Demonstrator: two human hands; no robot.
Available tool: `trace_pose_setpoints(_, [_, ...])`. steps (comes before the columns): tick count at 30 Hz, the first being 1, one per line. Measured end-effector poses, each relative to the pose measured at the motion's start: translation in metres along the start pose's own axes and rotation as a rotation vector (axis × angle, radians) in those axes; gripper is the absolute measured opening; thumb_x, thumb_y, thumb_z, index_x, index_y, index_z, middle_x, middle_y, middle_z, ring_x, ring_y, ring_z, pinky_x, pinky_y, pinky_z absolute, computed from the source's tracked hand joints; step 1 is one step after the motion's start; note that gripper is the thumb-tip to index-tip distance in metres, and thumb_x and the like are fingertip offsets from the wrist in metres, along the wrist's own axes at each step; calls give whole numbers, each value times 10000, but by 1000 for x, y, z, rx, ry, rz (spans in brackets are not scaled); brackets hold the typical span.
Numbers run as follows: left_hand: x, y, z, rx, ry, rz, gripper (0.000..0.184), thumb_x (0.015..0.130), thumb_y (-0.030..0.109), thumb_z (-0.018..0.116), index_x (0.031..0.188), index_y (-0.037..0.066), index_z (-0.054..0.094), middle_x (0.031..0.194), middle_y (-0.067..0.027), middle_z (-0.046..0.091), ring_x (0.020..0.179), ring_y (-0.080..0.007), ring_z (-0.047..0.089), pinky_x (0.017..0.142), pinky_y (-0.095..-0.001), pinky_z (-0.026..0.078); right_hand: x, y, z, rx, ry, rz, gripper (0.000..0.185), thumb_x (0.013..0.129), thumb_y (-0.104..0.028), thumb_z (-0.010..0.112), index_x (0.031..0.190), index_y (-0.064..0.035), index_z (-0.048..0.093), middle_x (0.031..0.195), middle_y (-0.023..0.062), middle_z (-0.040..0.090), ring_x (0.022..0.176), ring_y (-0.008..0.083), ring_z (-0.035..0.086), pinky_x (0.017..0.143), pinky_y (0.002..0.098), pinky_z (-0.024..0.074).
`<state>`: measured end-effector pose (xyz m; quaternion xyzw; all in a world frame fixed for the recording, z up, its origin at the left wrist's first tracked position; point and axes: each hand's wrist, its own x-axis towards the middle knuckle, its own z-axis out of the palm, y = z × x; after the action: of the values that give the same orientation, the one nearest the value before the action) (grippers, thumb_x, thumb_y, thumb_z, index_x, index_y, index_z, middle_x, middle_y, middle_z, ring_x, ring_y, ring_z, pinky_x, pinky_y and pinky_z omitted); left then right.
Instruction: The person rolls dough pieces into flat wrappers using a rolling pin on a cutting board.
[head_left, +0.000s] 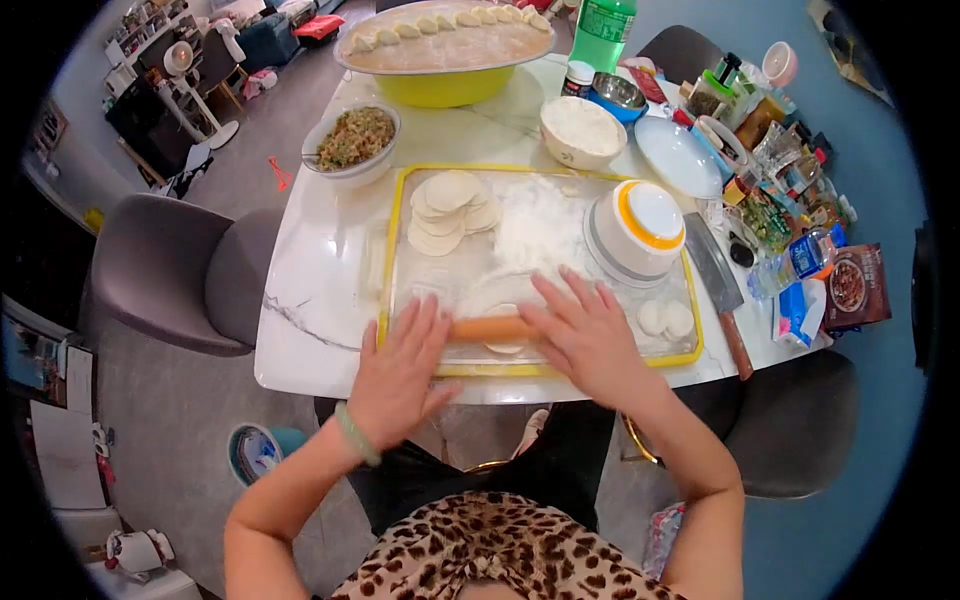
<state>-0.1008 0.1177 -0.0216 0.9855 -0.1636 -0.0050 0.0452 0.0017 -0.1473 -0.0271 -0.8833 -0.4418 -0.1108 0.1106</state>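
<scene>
An orange-brown rolling pin [488,329] lies crosswise near the front of a flour-dusted board with a yellow rim [540,370]. My left hand [400,365] rests on its left end, fingers stretched out. On the right end lies my right hand [585,335], flat with fingers spread. Under the pin is a round dough wrapper [505,346], partly hidden. A stack of round wrappers [450,210] sits at the board's back left. Loose flour [540,225] covers the middle. By my right hand are small dough pieces [665,319] and an upturned white bowl [640,230].
A bowl of filling [352,145] stands back left, a flour bowl [583,130] behind the board. Dumplings line a large tray [440,50] on a yellow-green basin [445,88]. A cleaver [715,265] lies right, near bottles and jars. Grey chairs [170,270] flank the table.
</scene>
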Motion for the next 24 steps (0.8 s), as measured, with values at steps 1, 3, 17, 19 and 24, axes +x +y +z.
trace_pose_setpoints(1, [20,-7,-1,-37,50,-57,856,859,440,671,1512,30,300,1593,-168,269,1471,-342,260,1106,-635,243,10,10,6,-14,37,-6,511,890,-274,657,1382,-221,529,1503,102,444,1375,368,411,1072,557,354])
trace_pose_setpoints(3, [37,-10,-3,-44,99,-127,876,861,445,672,1523,29,276,1608,-180,231,1483,-357,231,1117,-644,207,12,22,17,35,3,20,526,882,-258,666,1388,-219,527,1526,91,413,1400,366,376,1090,555,327])
trace_pose_setpoints(17, [-12,18,-28,-102,-85,-21,837,889,406,644,1526,20,262,1605,-192,233,1484,-336,240,1131,-633,203,-15,24,6,182,-136,-31,561,893,-309,659,1421,-208,496,1519,84,422,1377,383,397,1095,536,335])
trace_pose_setpoints(19, [-33,25,-20,-156,-95,85,842,889,404,643,1529,23,253,1602,-192,238,1484,-340,238,1129,-633,210,-19,13,-3,109,-132,-56,574,889,-314,663,1427,-209,491,1519,82,423,1379,376,396,1095,533,336])
trace_pose_setpoints(24, [20,-9,-9,14,115,-54,811,885,443,639,1503,26,319,1578,-200,280,1461,-327,288,1089,-619,277,26,35,14,32,-15,-24,553,886,-320,659,1408,-214,511,1512,84,429,1387,363,389,1093,536,340])
